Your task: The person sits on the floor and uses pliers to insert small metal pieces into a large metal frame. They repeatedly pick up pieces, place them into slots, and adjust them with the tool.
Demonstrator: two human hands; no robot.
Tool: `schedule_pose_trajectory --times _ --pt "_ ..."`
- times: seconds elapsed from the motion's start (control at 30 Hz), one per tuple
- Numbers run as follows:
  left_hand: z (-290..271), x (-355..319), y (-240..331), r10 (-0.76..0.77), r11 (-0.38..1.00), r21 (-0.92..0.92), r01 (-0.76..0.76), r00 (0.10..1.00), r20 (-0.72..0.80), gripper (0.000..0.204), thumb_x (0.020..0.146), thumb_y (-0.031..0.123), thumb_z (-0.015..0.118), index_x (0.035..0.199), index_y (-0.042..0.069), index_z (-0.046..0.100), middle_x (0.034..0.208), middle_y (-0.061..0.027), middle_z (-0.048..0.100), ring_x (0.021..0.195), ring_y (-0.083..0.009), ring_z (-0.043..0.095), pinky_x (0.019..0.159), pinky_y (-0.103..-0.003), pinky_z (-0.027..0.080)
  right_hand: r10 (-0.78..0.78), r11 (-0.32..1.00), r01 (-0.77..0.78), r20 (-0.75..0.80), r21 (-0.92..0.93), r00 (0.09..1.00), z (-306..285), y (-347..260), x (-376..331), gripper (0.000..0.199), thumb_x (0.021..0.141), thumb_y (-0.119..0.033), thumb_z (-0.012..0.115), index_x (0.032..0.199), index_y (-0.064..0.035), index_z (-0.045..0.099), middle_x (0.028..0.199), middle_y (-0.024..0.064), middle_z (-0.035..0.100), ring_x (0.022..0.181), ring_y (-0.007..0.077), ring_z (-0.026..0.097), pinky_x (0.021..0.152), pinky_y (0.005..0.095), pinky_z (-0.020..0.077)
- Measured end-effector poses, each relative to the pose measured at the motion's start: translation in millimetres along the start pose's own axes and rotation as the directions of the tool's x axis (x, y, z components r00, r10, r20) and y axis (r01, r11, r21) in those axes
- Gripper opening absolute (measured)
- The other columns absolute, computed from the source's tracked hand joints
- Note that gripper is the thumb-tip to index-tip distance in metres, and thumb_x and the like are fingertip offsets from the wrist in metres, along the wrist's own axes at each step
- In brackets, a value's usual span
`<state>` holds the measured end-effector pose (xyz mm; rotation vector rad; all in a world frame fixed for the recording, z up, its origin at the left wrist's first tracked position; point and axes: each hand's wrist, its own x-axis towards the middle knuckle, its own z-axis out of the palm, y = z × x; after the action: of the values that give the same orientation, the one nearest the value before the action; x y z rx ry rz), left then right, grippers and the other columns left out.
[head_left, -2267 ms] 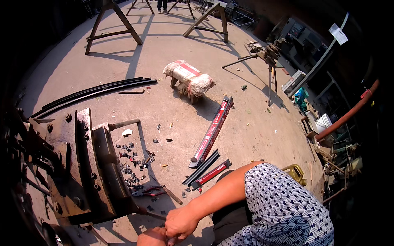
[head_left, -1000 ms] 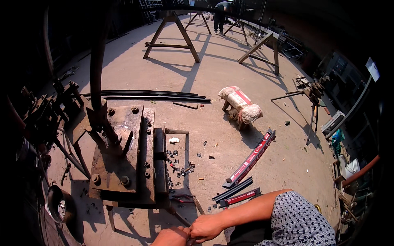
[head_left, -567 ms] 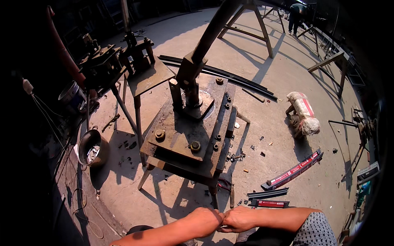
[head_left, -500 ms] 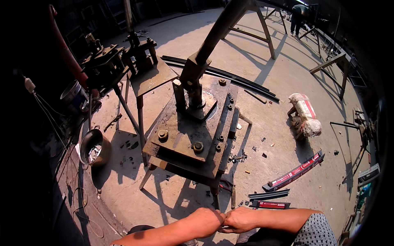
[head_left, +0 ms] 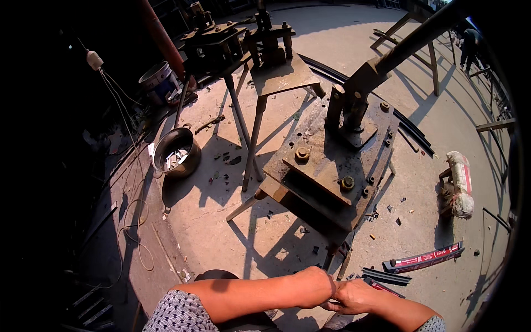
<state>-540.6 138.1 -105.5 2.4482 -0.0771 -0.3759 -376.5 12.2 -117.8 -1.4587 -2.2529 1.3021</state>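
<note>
Low in front of my body, my left hand (head_left: 313, 286) and my right hand (head_left: 353, 295) meet, knuckles close together. Both are closed with curled fingers; anything between them is hidden. Just beyond them stands a rusty steel bench press (head_left: 323, 177), its thick plate bolted on a legged stand. From its upright block a long dark lever bar (head_left: 420, 41) slants up to the right. Beneath the press's near corner, a tool with a reddish handle (head_left: 344, 249) shows in part, close to my hands.
Right of my hands lie a dark metal channel with a red label (head_left: 426, 259) and shorter channel pieces (head_left: 387, 276). A wrapped roll-like seat (head_left: 458, 182) stands beyond. At left are a metal pot of offcuts (head_left: 180, 157), a bucket (head_left: 157, 83) and another press (head_left: 282, 74). A person (head_left: 470, 47) bends far right.
My view has swung left, so the press, pot and floor pieces appear farther right. My hands stay together in front of me, with more of my left forearm and sleeve showing.
</note>
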Motion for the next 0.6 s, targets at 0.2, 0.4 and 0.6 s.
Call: schedule_pose_trajectory --times 0.2,0.4,0.6 --pt "-3.0 12.1 5.7 -0.009 0.992 0.122 -0.026 0.960 0.280 0.018 0.066 0.023 0.079 0.081 0.013 0.077 0.080 -0.0071 0.073 0.073 -0.0256 0.071 0.062 -0.040 0.052 0.084 0.996 -0.084 -0.007 -0.018 0.996 -7.2 -20.2 4.2 0.028 0.085 -0.034 0.072 0.102 -0.0127 0.073 0.082 0.0163 0.070 0.076 0.0372 0.068 0.067 0.0443 0.0549" --pt "-15.4 5.4 12.9 0.011 0.993 0.104 -0.050 0.937 0.350 0.016 0.072 0.027 0.076 0.081 0.014 0.077 0.077 -0.0033 0.072 0.073 -0.0238 0.070 0.061 -0.039 0.051 0.160 0.987 -0.162 0.102 0.009 0.982 5.5 -16.5 4.9 0.029 0.080 -0.030 0.077 0.105 -0.0140 0.073 0.087 0.0157 0.072 0.080 0.0363 0.069 0.070 0.0423 0.0555" --pt "-3.4 8.5 9.4 -0.030 0.994 0.113 0.000 0.965 0.261 0.018 0.071 0.027 0.078 0.083 0.014 0.078 0.080 -0.0024 0.074 0.077 -0.0225 0.071 0.061 -0.038 0.052 0.142 0.989 -0.145 0.094 0.022 0.985 -8.4 -21.4 13.1 0.031 0.081 -0.030 0.077 0.106 -0.0127 0.073 0.089 0.0161 0.072 0.083 0.0369 0.069 0.072 0.0431 0.0554"
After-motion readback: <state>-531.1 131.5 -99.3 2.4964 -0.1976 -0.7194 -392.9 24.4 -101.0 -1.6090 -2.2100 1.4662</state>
